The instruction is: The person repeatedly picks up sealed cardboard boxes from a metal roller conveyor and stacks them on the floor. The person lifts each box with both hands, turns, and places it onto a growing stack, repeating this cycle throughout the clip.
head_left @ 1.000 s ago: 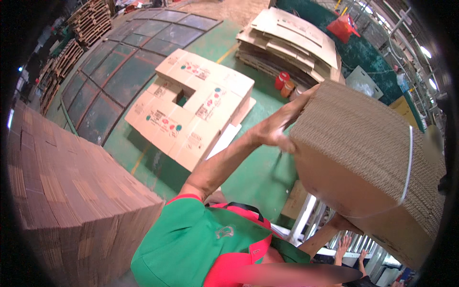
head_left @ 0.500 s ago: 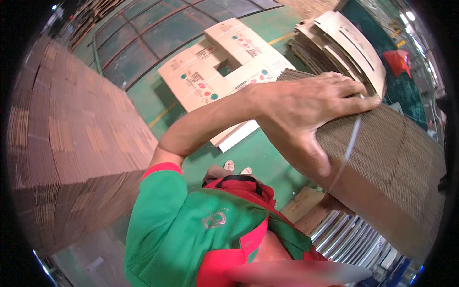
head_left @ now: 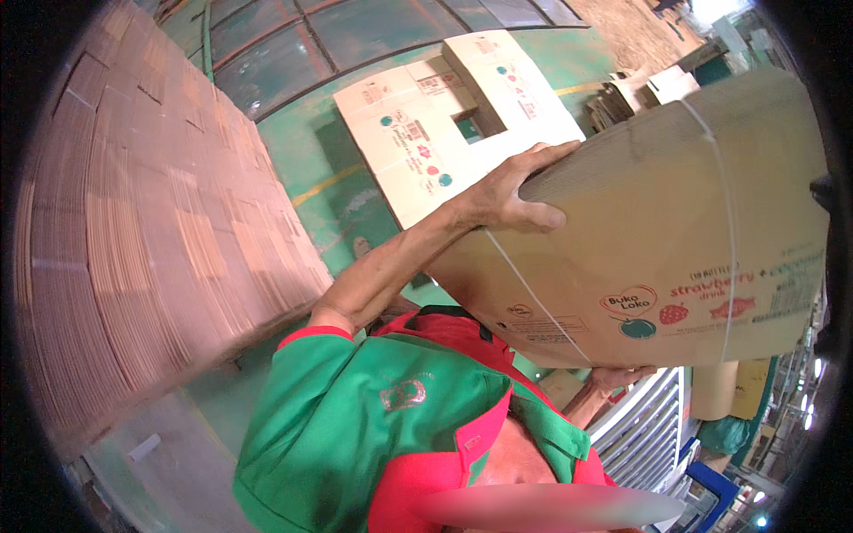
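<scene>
Turned since the frame of half a second ago, the strapped cardboard bundle [head_left: 649, 240] now presents its broad printed face to the camera, where its corrugated edge had faced upward. It occupies the right of the frame, raised off the floor and tilted, bound by two white straps [head_left: 730, 206]; the face bears red and green fruit drawings along its lower part.

Left hand [head_left: 520, 197], right of centre: clamped on the bundle's left corner, thumb on the printed face and fingers along the upper edge. It has moved off the strap beside which it lay before. Right hand [head_left: 619, 378], lower right of centre: touching the bundle's lower edge from beneath; whether its fingers close on the cardboard cannot be told.

Surroundings: a tall stack of flat cardboard [head_left: 160, 266] fills the left of the frame. Pale printed carton packs [head_left: 524, 98] lie at upper centre, above the green floor [head_left: 293, 147], arranged about a small gap. Dark framed panels [head_left: 373, 40] extend along the top. A roller conveyor [head_left: 641, 417] stands at lower right, near the right hand, with a brown cylinder [head_left: 713, 393] and a blue frame [head_left: 718, 487] beyond it. The wearer's green shirt [head_left: 346, 444], trimmed in red, occupies the lower centre.
</scene>
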{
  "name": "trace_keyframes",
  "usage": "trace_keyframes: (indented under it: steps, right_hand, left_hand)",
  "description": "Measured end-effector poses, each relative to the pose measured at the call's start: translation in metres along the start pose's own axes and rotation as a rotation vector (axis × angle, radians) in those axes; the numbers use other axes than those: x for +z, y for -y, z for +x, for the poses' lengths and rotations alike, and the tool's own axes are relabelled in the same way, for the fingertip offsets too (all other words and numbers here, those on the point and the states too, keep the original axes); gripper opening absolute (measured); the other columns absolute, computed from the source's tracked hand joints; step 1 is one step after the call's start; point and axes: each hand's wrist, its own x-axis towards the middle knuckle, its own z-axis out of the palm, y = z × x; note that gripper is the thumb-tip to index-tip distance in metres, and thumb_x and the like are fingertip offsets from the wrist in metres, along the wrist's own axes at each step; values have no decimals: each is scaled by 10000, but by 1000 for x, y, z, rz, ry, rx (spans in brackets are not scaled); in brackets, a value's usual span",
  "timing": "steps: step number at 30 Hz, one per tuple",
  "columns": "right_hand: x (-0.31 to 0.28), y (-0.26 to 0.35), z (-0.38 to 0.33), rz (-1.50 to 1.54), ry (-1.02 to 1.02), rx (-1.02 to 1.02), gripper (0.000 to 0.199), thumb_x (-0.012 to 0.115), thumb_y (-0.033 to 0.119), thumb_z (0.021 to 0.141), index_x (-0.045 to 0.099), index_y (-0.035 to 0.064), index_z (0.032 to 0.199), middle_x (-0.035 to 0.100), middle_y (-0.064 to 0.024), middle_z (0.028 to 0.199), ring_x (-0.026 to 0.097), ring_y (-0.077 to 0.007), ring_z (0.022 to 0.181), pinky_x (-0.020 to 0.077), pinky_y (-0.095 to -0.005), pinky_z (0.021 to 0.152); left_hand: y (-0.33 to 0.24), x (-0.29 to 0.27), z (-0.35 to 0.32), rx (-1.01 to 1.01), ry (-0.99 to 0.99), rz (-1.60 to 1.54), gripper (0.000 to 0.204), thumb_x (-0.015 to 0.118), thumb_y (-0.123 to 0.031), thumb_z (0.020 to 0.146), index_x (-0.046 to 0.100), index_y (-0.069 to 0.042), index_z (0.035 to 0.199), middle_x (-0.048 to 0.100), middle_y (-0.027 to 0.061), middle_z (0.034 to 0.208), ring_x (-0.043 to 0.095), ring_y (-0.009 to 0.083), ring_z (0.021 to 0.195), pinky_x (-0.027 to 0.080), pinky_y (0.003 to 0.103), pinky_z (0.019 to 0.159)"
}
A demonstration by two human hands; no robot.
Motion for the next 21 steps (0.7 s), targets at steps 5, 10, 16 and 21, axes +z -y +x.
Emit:
trace_keyframes:
  steps: [5, 10, 16, 21]
  right_hand:
    - [106, -63, -25, -38, 181, 175, 829, 355, 719, 943, 245, 166, 1551, 298, -102, 1575, 336, -324, 1414, 315, -531, 1148]
    - [221, -128, -28, -170, 265, 262, 815, 406, 686, 951, 280, 133, 1536, 353, -105, 1543, 393, -304, 1377, 367, -496, 1117]
    - [260, -177, -22, -106, 365, 288, 801, 411, 684, 951, 344, 111, 1508, 447, -93, 1485, 469, -277, 1325, 420, -462, 1086]
    - [263, -189, -16, 42, 445, 375, 776, 409, 651, 971, 353, 86, 1501, 463, -119, 1466, 484, -269, 1307, 416, -438, 1087]
  left_hand:
    - [14, -153, -15, -140, -191, -290, 998, 770, -460, 684, 393, 15, 1476, 459, 216, 1441, 447, 312, 1334, 336, 398, 1116]
    - [15, -296, -24, -226, -334, -415, 987, 764, -462, 708, 387, 31, 1475, 472, 204, 1432, 460, 294, 1323, 341, 382, 1111]
    - [1, -339, -27, -167, -334, -237, 902, 728, -422, 759, 398, 38, 1461, 508, 167, 1394, 486, 257, 1285, 361, 366, 1082]
    - [12, -331, -45, -204, -317, -364, 756, 668, -402, 833, 441, 26, 1413, 547, 145, 1346, 539, 254, 1234, 431, 387, 1039]
